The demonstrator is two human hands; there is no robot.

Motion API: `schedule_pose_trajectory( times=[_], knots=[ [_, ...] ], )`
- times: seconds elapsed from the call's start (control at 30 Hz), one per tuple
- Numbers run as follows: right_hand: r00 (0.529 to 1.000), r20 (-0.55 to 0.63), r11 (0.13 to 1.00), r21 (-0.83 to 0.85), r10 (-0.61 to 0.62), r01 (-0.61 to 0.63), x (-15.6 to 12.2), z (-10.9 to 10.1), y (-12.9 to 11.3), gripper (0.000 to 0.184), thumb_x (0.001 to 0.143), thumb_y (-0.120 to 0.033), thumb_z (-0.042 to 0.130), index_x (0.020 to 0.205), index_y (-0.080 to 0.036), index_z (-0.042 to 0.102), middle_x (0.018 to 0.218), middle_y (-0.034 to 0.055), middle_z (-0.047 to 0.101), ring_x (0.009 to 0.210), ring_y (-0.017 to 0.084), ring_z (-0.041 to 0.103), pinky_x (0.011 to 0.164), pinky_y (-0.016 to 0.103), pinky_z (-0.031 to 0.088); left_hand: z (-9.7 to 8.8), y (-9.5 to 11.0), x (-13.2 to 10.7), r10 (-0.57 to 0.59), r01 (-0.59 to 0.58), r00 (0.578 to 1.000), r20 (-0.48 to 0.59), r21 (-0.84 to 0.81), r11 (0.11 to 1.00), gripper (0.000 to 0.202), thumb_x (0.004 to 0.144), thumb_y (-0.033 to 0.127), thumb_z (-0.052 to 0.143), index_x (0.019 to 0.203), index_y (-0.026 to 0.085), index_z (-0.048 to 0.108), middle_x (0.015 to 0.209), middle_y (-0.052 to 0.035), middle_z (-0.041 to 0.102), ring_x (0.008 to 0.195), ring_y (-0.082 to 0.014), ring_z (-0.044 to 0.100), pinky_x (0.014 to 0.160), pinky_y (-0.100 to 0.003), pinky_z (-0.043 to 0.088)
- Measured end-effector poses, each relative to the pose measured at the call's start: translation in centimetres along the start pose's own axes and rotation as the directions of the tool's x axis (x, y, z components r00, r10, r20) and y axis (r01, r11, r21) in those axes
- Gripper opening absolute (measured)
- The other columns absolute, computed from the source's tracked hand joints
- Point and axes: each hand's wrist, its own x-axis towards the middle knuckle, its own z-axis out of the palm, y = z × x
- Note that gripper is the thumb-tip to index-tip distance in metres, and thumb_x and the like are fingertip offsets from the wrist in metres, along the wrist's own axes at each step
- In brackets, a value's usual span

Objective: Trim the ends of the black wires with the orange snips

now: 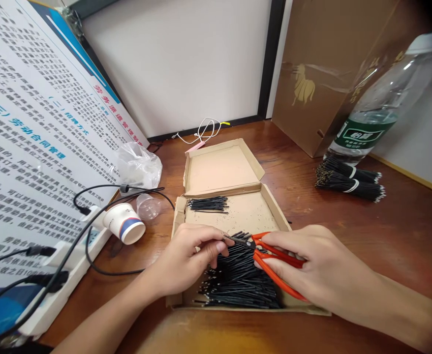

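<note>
My right hand grips a pair of red-handled scissors, its short dark blades pointing left and reaching to my left fingertips. My left hand is closed in a pinch at the blade tips, on what appears to be the end of a thin black wire; the piece is mostly hidden by the fingers. Below both hands, a large pile of short black wires with pale ends lies in an open cardboard box. A smaller row of black wires lies in the box's far left corner.
Tied bundles of black wires lie at right by a water bottle and a brown carton. At left are a tipped paper cup, a clear plastic cup, a plastic bag, and a power strip with black cables.
</note>
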Motion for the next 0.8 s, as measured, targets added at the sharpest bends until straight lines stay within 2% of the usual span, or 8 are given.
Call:
schedule_pose_trajectory(
  times=[0.23, 0.4, 0.6, 0.8],
  knots=[
    [0.999, -0.031, 0.998, -0.043, 0.04, -0.041, -0.03, -0.05, -0.24, 0.015, 0.085, -0.021, 0.055, 0.088, -0.016, 0.068, 0.066, 0.0014, 0.067, 0.051, 0.01, 0.053, 0.049, 0.024, 0.036, 0.0, 0.11, 0.0, -0.006, 0.006, 1.0, -0.009, 0.004, 1.0, 0.018, 0.092, 0.015, 0.05, 0.084, 0.012, 0.067, 0.071, -0.0022, 0.064, 0.054, -0.0087, 0.056, 0.055, -0.019, 0.046],
    [0.998, 0.037, 0.998, 0.004, 0.057, -0.057, 0.12, -0.24, -0.32, 0.017, 0.087, -0.022, 0.053, 0.089, -0.015, 0.068, 0.061, 0.0002, 0.064, 0.048, 0.01, 0.049, 0.049, 0.024, 0.036, 0.0, 0.05, -0.03, -0.014, 0.014, 1.0, -0.004, 0.018, 1.0, 0.019, 0.092, 0.017, 0.051, 0.083, 0.012, 0.067, 0.069, -0.0021, 0.063, 0.054, -0.0092, 0.056, 0.055, -0.02, 0.046],
    [1.0, 0.005, 1.0, 0.001, 0.022, -0.022, 0.08, -0.22, -0.23, 0.018, 0.089, -0.021, 0.051, 0.088, -0.014, 0.069, 0.057, -0.0015, 0.061, 0.046, 0.009, 0.042, 0.046, 0.023, 0.033, 0.09, 0.1, -0.1, -0.014, 0.014, 1.0, -0.012, -0.015, 1.0, 0.018, 0.091, 0.015, 0.049, 0.086, 0.012, 0.066, 0.073, -0.0035, 0.065, 0.054, -0.0092, 0.057, 0.053, -0.02, 0.047],
    [0.997, 0.026, 0.997, -0.027, 0.067, -0.067, -0.16, -0.36, -0.48, 0.016, 0.087, -0.023, 0.053, 0.09, -0.015, 0.068, 0.063, 0.0005, 0.064, 0.049, 0.01, 0.05, 0.049, 0.024, 0.035, 0.04, 0.05, -0.02, -0.028, 0.028, 0.999, -0.017, -0.015, 0.999, 0.017, 0.091, 0.015, 0.05, 0.085, 0.012, 0.066, 0.074, -0.0031, 0.065, 0.055, -0.0091, 0.057, 0.054, -0.019, 0.046]
  ],
)
